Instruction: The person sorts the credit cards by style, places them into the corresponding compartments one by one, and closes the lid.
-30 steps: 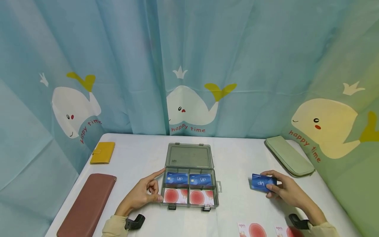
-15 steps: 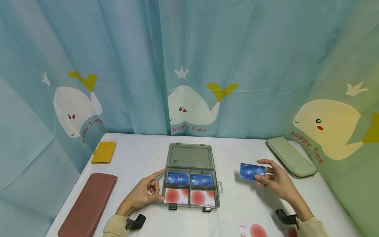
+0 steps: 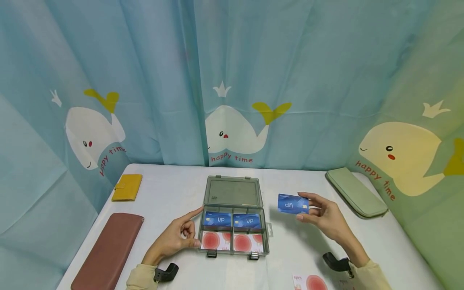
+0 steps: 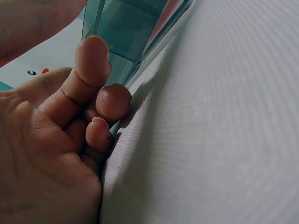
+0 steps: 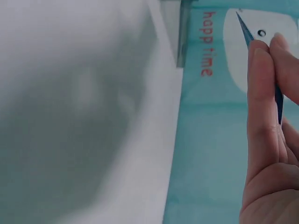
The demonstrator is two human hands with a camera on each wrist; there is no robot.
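A translucent grey compartment box [image 3: 233,253] lies with its lid [image 3: 233,191] folded back. Blue VIP cards [image 3: 218,219] fill its two rear compartments, pink-and-white cards [image 3: 215,241] the two front ones. My left hand [image 3: 175,237] rests at the box's left side, straight index finger at the rear corner of that wall and thumb near the front; its other fingers are curled. Above the table, right of the box, my right hand [image 3: 328,218] pinches a blue VIP card [image 3: 291,204] between thumb and fingers, its lettering upside down. The right wrist view shows this card [image 5: 280,105] nearly edge-on.
On the left lie a yellow card holder [image 3: 127,187] and a long brown wallet [image 3: 108,251]. A green wallet [image 3: 356,192] is at the far right. Another pink-and-white card [image 3: 309,282] lies at the front, with one more partly behind the right sleeve. A whale-print curtain [image 3: 232,80] surrounds the table.
My right hand has lifted the blue VIP card and carried it left toward the box. The left hand keeps its place at the box.
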